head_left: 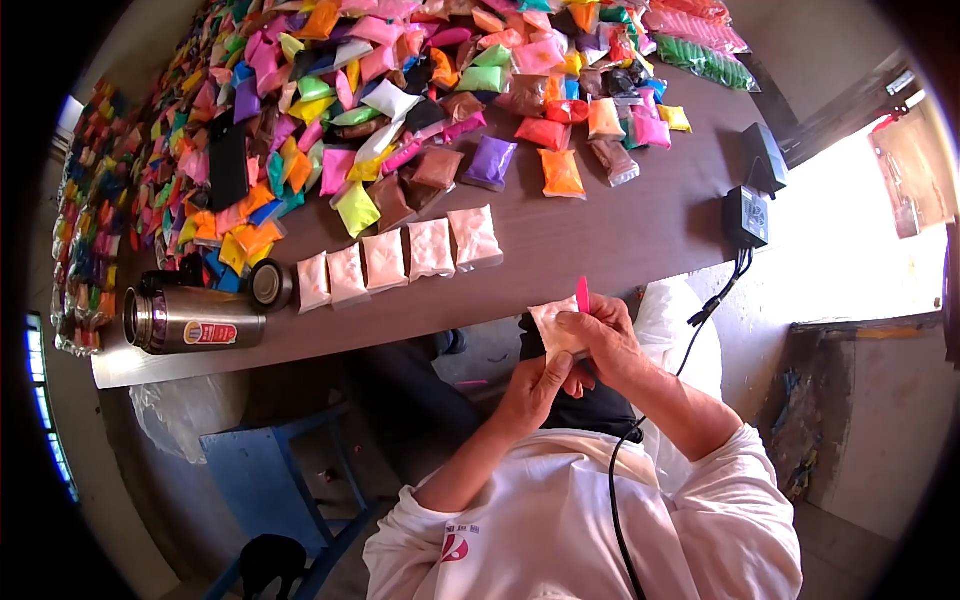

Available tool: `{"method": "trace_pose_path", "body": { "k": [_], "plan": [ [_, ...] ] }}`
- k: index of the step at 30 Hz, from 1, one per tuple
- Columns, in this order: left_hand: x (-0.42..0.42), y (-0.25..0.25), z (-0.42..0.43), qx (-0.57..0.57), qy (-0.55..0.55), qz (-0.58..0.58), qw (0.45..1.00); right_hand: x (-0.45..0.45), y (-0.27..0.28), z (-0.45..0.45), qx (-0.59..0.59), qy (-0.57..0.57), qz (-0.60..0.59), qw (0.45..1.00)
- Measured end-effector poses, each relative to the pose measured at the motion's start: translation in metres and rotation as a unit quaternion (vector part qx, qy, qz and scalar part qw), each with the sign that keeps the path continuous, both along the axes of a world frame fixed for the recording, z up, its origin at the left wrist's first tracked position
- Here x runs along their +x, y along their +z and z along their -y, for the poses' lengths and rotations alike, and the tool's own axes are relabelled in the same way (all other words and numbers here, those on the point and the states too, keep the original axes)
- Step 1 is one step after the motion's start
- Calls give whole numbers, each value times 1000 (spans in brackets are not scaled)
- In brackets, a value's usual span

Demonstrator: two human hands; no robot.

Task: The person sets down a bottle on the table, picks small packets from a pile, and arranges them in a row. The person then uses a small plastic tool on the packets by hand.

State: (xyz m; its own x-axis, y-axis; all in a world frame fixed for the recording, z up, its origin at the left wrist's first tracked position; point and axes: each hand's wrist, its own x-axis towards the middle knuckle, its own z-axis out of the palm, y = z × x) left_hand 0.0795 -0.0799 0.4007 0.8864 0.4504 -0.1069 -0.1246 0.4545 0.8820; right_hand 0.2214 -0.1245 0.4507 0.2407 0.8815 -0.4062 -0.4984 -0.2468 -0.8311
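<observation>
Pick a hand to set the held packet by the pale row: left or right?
Left, probably: the left hand is at the packet and nearer the pale row, while the right hand also holds the pink tool.

Gap on bench runs btwn row of pale packets & black box. Pkt heap blocks far side; flask blocks left end.
</observation>
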Motion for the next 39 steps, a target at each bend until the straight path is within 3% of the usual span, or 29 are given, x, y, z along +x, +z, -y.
{"method": "trace_pose_path", "body": {
  "k": [6,8,14,20,39],
  "plan": [
    [0,5,-6,-4,9,-41,999,3,-7,0,44,18,-44,998],
    [0,-1,-4,-15,2,16,1000,12,-15,2,-4,116,-64,991],
    [0,-3,0,-31,-3,7,999,5,-11,2,26,93,15,995],
    [-2,2,-8,-26,11,-15,999,9,-14,1,25,113,-44,992],
    [1,-5,-6,-22,14,-7,1000,1,-9,-7,27,66,22,997]
  ]
}}
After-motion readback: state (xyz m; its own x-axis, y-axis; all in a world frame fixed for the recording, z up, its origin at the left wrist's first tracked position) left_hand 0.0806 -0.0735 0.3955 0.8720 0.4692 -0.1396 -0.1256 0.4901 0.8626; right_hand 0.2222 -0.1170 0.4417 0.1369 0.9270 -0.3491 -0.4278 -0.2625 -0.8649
